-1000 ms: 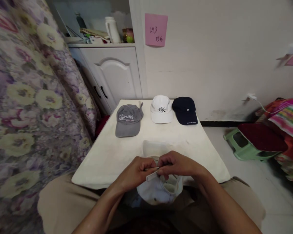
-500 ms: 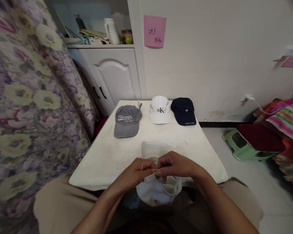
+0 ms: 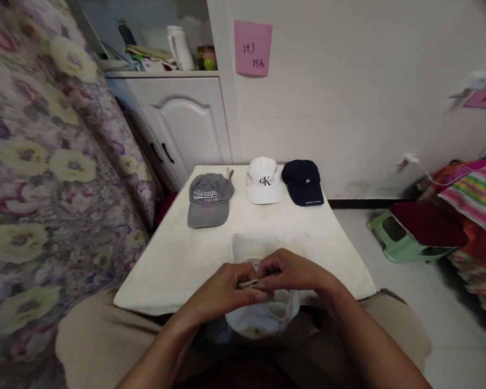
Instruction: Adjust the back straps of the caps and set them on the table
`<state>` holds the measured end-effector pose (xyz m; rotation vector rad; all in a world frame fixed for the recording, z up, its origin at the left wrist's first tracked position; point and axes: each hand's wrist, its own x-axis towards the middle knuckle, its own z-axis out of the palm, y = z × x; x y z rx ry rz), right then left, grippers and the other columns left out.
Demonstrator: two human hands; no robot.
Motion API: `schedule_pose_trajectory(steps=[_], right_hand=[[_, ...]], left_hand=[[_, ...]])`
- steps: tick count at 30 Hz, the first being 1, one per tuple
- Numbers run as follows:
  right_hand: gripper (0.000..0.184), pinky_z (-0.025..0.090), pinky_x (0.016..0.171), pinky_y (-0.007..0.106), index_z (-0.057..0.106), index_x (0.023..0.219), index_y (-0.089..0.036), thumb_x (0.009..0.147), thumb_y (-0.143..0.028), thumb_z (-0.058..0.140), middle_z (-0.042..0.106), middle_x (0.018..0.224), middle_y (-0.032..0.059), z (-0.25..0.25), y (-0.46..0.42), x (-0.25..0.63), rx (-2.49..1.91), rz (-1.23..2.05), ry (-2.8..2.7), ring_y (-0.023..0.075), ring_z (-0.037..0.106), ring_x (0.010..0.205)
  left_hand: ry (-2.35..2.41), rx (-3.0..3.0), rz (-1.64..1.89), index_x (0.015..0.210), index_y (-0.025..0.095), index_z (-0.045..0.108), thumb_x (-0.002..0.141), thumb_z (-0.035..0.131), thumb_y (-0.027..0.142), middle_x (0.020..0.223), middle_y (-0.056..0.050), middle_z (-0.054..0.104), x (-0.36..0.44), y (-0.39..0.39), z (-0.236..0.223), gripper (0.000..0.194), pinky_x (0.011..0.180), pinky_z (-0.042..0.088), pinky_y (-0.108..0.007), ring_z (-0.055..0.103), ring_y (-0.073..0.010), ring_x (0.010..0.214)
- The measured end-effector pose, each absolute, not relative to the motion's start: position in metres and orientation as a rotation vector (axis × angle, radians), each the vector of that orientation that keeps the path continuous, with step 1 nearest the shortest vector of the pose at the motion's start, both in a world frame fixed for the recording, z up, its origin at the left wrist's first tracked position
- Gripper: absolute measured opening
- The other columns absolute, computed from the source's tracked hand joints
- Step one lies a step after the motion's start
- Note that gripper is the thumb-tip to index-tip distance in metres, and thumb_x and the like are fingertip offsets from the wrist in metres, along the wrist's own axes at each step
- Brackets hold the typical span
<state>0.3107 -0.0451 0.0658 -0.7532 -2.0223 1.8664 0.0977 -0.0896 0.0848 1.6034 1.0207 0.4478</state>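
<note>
A white cap (image 3: pixel 259 319) lies at the near edge of the white table (image 3: pixel 174 259), crown toward me and brim pointing away. My left hand (image 3: pixel 222 292) and my right hand (image 3: pixel 291 273) meet over its back. Both pinch the cap's rear strap between thumb and fingers. The strap's end shows between my fingertips. Farther back on the table three caps lie in a row: a grey cap (image 3: pixel 208 199) with script lettering, a white cap with a black logo (image 3: pixel 264 180), and a navy cap (image 3: pixel 304 181).
A floral-covered sofa (image 3: pixel 40 162) fills the left side. A white cabinet (image 3: pixel 182 124) with a jug and clutter on top stands behind the table. A pink note (image 3: pixel 253 48) hangs on the wall. A green stool (image 3: pixel 397 243) and striped bedding (image 3: pixel 473 200) are on the right.
My fingers have shifted closer together on the strap, and my left thumb now covers more of it. The view has drifted slightly; the caps at the back have not moved.
</note>
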Motion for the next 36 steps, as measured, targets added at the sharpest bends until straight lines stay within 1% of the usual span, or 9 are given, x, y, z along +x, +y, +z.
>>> schedule_pose_trajectory(steps=[2, 5, 10, 16, 22, 27, 29, 32, 36], right_hand=[[0.026, 0.035, 0.052, 0.02, 0.067, 0.078, -0.014, 0.086, -0.039, 0.068, 0.064, 0.065, -0.0011, 0.065, -0.044, 0.312, -0.703, 1.853, -2.025, 0.0081, 0.049, 0.056], [0.027, 0.036, 0.051, 0.019, 0.068, 0.081, -0.014, 0.09, -0.039, 0.064, 0.065, 0.067, -0.0003, 0.068, -0.042, 0.315, -0.668, 1.865, -2.041, 0.0077, 0.048, 0.055], [0.028, 0.038, 0.049, 0.019, 0.067, 0.086, -0.014, 0.091, -0.041, 0.06, 0.064, 0.069, 0.0, 0.071, -0.038, 0.319, -0.697, 1.932, -2.051, 0.0081, 0.049, 0.055], [0.029, 0.034, 0.046, 0.019, 0.065, 0.082, -0.014, 0.091, -0.042, 0.061, 0.06, 0.066, -0.0021, 0.067, -0.036, 0.317, -0.678, 1.958, -2.03, 0.0055, 0.042, 0.048], [0.024, 0.033, 0.046, 0.019, 0.064, 0.084, -0.014, 0.091, -0.038, 0.062, 0.06, 0.065, -0.0023, 0.063, -0.034, 0.317, -0.664, 1.965, -2.031, 0.0055, 0.042, 0.048], [0.023, 0.032, 0.047, 0.019, 0.065, 0.085, -0.014, 0.089, -0.037, 0.065, 0.061, 0.065, -0.0027, 0.059, -0.033, 0.316, -0.642, 2.001, -2.013, 0.006, 0.043, 0.049], [0.022, 0.032, 0.048, 0.019, 0.065, 0.084, -0.014, 0.086, -0.036, 0.068, 0.06, 0.064, -0.0031, 0.057, -0.032, 0.316, -0.617, 1.997, -1.993, 0.0065, 0.044, 0.052], [0.023, 0.03, 0.048, 0.019, 0.066, 0.085, -0.014, 0.085, -0.036, 0.07, 0.059, 0.063, -0.0041, 0.053, -0.029, 0.317, -0.604, 1.989, -1.94, 0.0064, 0.042, 0.052], [0.025, 0.03, 0.045, 0.019, 0.066, 0.088, -0.014, 0.085, -0.039, 0.069, 0.06, 0.063, -0.0041, 0.05, -0.024, 0.319, -0.593, 2.071, -1.873, 0.0061, 0.042, 0.048]], left_hand=[[1.0, 1.583, 0.467, 0.09, 0.016, 0.07, 0.082, 0.068, 0.035, 0.095, -0.003, 0.071, 0.1, -0.09, 0.086, 0.02, 0.082, 0.045, -0.027, 0.062, -0.0208, 0.091], [0.916, 1.532, 0.534, 0.088, 0.017, 0.071, 0.085, 0.065, 0.031, 0.098, -0.004, 0.072, 0.101, -0.09, 0.086, 0.015, 0.087, 0.045, -0.029, 0.063, -0.0215, 0.095], [0.846, 1.43, 0.571, 0.083, 0.017, 0.07, 0.083, 0.069, 0.029, 0.087, -0.001, 0.07, 0.099, -0.087, 0.081, 0.012, 0.079, 0.043, -0.026, 0.061, -0.0181, 0.085], [0.825, 1.352, 0.582, 0.076, 0.016, 0.067, 0.081, 0.07, 0.027, 0.072, 0.002, 0.06, 0.098, -0.085, 0.079, 0.012, 0.07, 0.039, -0.024, 0.053, -0.0134, 0.072], [0.912, 1.365, 0.572, 0.075, 0.015, 0.065, 0.079, 0.07, 0.03, 0.072, 0.003, 0.057, 0.097, -0.088, 0.078, 0.016, 0.065, 0.035, -0.024, 0.048, -0.0126, 0.068], [0.929, 1.438, 0.581, 0.079, 0.015, 0.066, 0.083, 0.067, 0.031, 0.077, 0.001, 0.06, 0.098, -0.09, 0.082, 0.016, 0.068, 0.037, -0.024, 0.05, -0.0138, 0.073], [0.938, 1.484, 0.576, 0.081, 0.015, 0.066, 0.084, 0.067, 0.033, 0.08, 0.001, 0.061, 0.097, -0.09, 0.083, 0.018, 0.069, 0.037, -0.024, 0.051, -0.0148, 0.076], [0.952, 1.496, 0.556, 0.085, 0.015, 0.068, 0.085, 0.067, 0.038, 0.079, 0.001, 0.06, 0.093, -0.089, 0.084, 0.023, 0.066, 0.036, -0.024, 0.049, -0.0144, 0.073], [0.947, 1.418, 0.587, 0.091, 0.014, 0.072, 0.094, 0.049, 0.047, 0.082, -0.004, 0.065, 0.083, -0.086, 0.079, 0.04, 0.071, 0.039, -0.027, 0.052, -0.017, 0.076]])
